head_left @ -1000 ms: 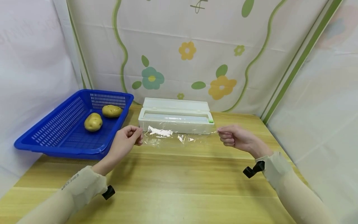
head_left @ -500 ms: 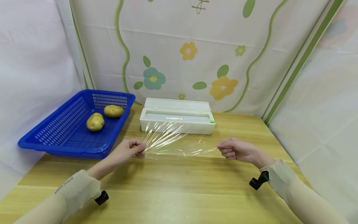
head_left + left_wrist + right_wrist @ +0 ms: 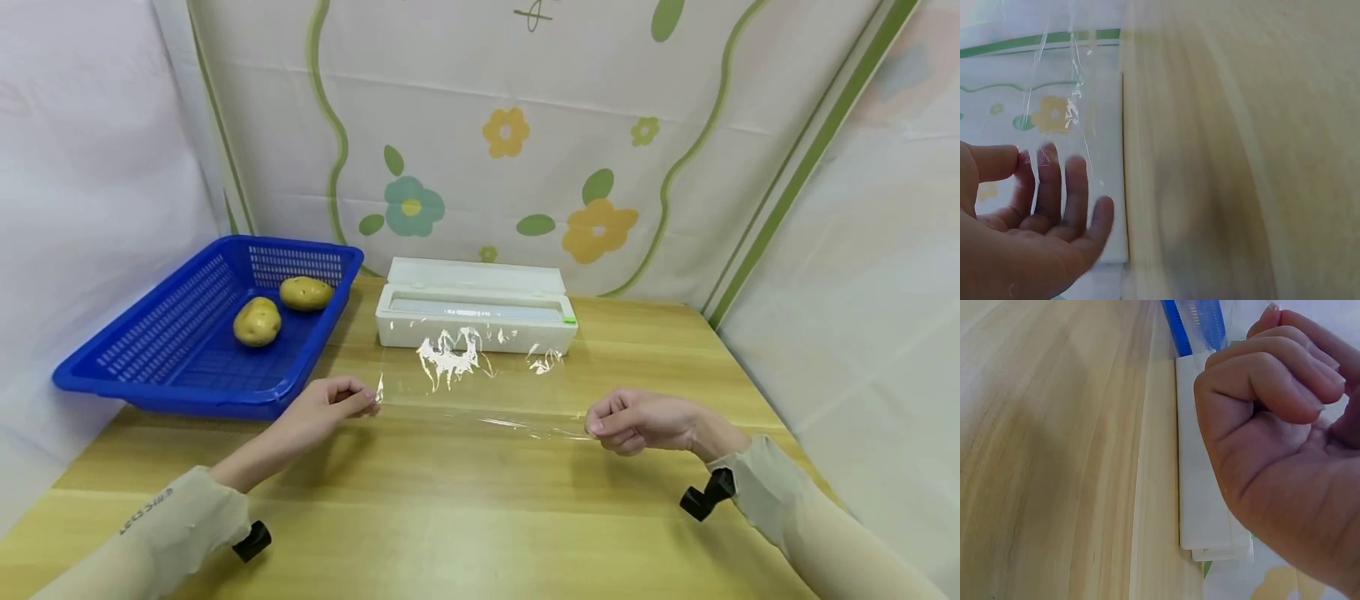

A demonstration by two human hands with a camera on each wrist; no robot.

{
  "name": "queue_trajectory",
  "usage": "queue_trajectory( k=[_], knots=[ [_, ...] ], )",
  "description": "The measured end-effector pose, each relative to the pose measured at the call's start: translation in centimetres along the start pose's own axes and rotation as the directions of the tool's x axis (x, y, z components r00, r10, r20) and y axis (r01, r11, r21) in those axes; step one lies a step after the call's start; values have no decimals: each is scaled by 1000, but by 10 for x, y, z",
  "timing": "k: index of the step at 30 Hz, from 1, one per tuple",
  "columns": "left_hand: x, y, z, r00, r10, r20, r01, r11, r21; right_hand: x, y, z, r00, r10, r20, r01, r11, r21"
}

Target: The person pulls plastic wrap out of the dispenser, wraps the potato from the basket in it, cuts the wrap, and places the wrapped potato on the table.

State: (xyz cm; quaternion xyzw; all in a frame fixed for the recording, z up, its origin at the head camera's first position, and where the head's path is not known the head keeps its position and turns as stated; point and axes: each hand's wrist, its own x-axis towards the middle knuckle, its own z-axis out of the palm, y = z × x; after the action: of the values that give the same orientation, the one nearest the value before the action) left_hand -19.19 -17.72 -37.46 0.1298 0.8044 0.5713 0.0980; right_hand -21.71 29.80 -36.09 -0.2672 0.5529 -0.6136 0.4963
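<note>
A sheet of clear cling film (image 3: 450, 358) stretches from a white dispenser box (image 3: 480, 333) toward me, above the table. My left hand (image 3: 330, 408) pinches its near left corner between thumb and index finger; in the left wrist view that hand (image 3: 1047, 219) has its other fingers loosely bent. At the near right corner, my right hand (image 3: 645, 422) pinches the film, and the right wrist view shows the remaining fingers of this hand (image 3: 1285, 425) curled in. The box lid (image 3: 476, 275) stands raised at the back, with the film roll (image 3: 472, 311) visible inside.
To the left sits a blue plastic basket (image 3: 187, 396) holding two potatoes, one nearer (image 3: 257, 322) and one farther (image 3: 306, 293). A small green piece (image 3: 570, 320) marks the box's right end. A flowered cloth (image 3: 465, 183) hangs behind the wooden table (image 3: 465, 517).
Both hands have drawn the film toward me, away from the box, lengthening the sheet. The left hand has also shifted slightly left. The box and potatoes stay in place.
</note>
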Motion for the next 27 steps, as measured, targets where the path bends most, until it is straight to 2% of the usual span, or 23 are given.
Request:
queue_trajectory(
  k=[7,11,14,16,21,27],
  knots=[
    [-1,0,-2,1000,16,2,-16,997,78,0,1,1,998,41,-41,-42,999,-8],
    [4,1,1,997,11,-70,-4,994,110,0,-2,-2,991,30,-128,-31,999,-7],
    [10,0,4,990,-4,-138,21,992,125,4,-6,-5,976,9,-219,-10,1000,-4],
    [13,-1,6,987,-18,-162,37,993,115,8,-7,-6,965,1,-262,-2,1000,0],
    [16,-5,7,988,-17,-156,36,992,117,16,-6,-7,947,21,-320,-17,1000,12],
    [16,-9,4,991,0,-137,28,978,206,16,-2,-10,943,28,-331,-37,999,-18]
  ],
)
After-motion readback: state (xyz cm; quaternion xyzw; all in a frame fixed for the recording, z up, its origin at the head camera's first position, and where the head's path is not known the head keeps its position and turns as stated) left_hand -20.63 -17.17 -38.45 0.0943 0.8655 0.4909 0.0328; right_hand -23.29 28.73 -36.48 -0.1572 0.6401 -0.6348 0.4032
